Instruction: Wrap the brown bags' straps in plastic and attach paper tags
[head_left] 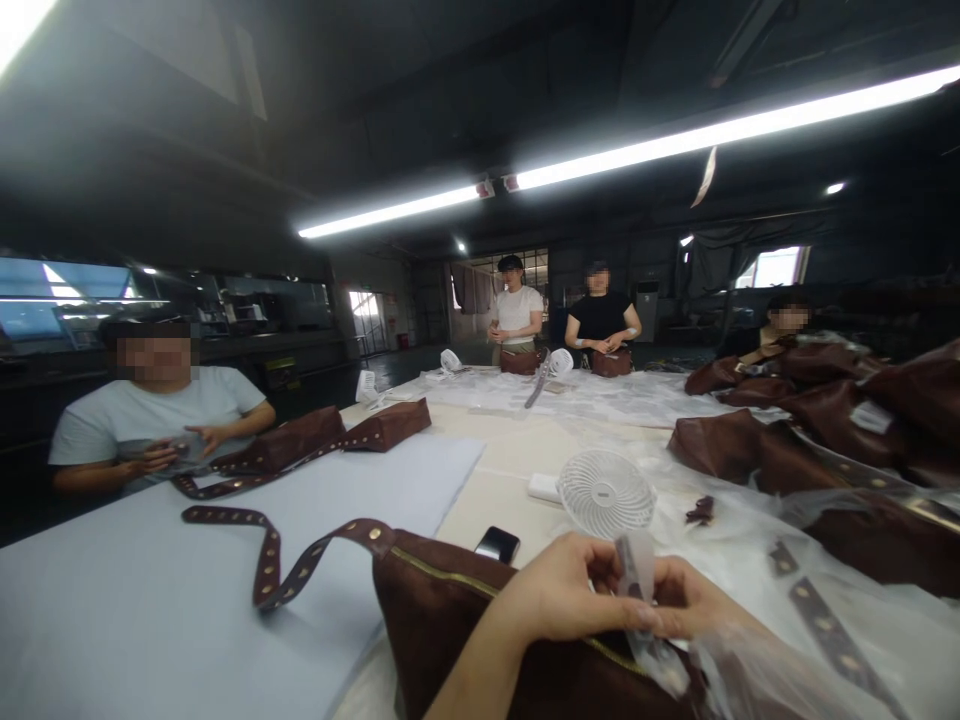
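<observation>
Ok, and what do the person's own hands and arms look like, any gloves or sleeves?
The left hand and right hand are bare, with no gloves or rings that I can see. The left forearm shows no sleeve or watch.

Head-worn view, forward and down

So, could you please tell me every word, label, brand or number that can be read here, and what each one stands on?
Nothing can be read for certain.
The tag pinched between the left hand and right hand shows dark print, too blurred to read.
The white label on the brown leather bag is too small.
The badge on the white desk fan is too small.
</observation>
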